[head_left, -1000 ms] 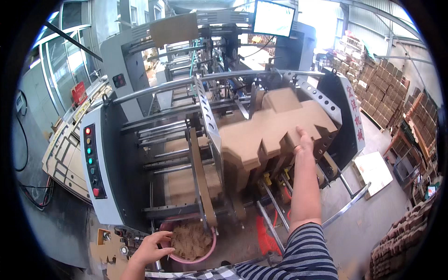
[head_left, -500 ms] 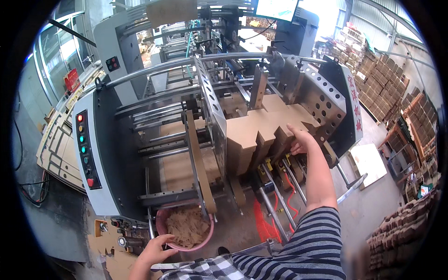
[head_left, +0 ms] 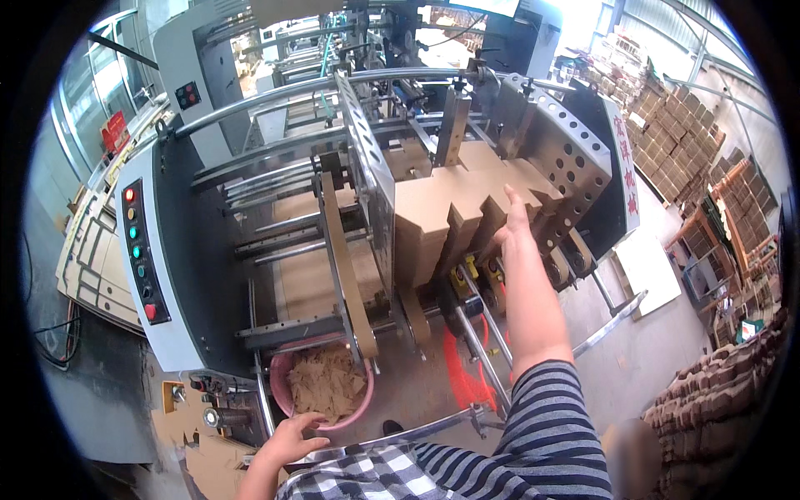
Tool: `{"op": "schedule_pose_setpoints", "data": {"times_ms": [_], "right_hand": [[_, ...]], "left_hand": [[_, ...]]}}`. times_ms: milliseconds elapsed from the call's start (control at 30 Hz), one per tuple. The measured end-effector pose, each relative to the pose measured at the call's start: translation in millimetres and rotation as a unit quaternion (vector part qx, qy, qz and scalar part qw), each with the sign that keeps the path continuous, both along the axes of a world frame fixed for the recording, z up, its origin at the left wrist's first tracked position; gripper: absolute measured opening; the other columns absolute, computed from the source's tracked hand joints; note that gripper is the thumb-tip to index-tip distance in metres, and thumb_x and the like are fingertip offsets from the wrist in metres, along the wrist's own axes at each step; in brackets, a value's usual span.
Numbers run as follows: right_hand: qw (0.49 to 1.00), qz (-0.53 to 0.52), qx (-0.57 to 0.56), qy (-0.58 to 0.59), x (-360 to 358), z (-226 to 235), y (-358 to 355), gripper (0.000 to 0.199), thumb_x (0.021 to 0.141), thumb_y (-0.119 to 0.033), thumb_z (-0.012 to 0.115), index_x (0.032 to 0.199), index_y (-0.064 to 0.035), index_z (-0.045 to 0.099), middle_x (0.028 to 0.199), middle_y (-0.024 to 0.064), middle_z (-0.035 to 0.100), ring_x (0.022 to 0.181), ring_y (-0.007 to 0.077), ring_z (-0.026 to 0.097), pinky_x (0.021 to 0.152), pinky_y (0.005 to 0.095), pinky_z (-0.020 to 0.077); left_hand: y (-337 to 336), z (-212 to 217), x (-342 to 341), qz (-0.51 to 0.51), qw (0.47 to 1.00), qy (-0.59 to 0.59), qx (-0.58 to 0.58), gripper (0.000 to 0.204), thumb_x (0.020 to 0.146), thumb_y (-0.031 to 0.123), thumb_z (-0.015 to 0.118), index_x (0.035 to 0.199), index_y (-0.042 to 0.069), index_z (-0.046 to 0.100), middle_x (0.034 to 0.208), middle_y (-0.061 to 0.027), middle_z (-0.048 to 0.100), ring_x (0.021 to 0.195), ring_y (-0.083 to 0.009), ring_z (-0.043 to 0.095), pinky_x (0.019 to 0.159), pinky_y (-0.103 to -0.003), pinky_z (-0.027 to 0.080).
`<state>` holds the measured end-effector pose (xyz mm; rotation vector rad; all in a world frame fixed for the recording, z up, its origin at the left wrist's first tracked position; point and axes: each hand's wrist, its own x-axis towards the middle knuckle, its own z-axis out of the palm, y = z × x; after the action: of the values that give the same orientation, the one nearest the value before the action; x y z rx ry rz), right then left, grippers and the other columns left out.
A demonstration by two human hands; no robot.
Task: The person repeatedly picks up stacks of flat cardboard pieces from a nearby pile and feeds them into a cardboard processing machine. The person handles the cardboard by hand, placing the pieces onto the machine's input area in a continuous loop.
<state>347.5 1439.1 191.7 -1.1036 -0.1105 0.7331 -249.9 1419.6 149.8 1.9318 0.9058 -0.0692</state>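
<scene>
A stack of flat brown cardboard blanks (head_left: pixel 433 200) with notched edges stands in the machine's feed bay, between upright metal plates. My right hand (head_left: pixel 514 221) is at the near side of this stack, fingers stretched upward by its notched edge. It holds nothing that I can see, and whether the palm presses on the cardboard cannot be told. Low on the left, my left hand (head_left: pixel 292 441) lies with its fingers apart by the near metal rail (head_left: pixel 387 438), close to a pink basin (head_left: pixel 367 407) of cardboard scraps (head_left: pixel 327 385).
The machine's dark side panel with a button strip (head_left: pixel 140 250) rises on the left. A perforated metal plate (head_left: pixel 575 150) borders the stack on the right. Metal rods and an orange-red mesh (head_left: pixel 461 371) lie below. Brown cardboard piles (head_left: pixel 712 408) stand at far right.
My right hand has turned more edge-on, its fingers straighter and closer together along the stack's near side. The whole view has shifted slightly. My left hand stays by the basin.
</scene>
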Motion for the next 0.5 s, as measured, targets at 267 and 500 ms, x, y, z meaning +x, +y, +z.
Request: {"op": "schedule_pose_setpoints", "data": {"times_ms": [267,500], "right_hand": [[0.991,-0.043,-0.124,0.035,15,9,-77,0.091,0.086,-0.057,0.049,0.148,-0.0002,0.013,0.152,0.0208,0.02,0.139,0.0344,0.025,0.11,0.0537,0.0201],[0.992,-0.105,-0.051,0.054,12,-17,-31,0.069,0.093,-0.047,0.04,0.143,-0.0015,0.028,0.148,0.0197,0.031,0.135,0.034,0.032,0.108,0.0509,0.0257]], "left_hand": [[-9,-26,-59,0.076,0.996,-0.011,-0.038,0.055,0.073,0.018,0.078,0.12,0.001,0.057,0.11,-0.0154,0.066,0.101,-0.0236,0.064,0.086,-0.034,0.051],[-24,-76,-153,0.156,0.987,0.008,-0.046,0.059,0.072,0.023,0.081,0.121,0.0,0.057,0.103,-0.0125,0.068,0.091,-0.019,0.066,0.082,-0.032,0.053]]}}
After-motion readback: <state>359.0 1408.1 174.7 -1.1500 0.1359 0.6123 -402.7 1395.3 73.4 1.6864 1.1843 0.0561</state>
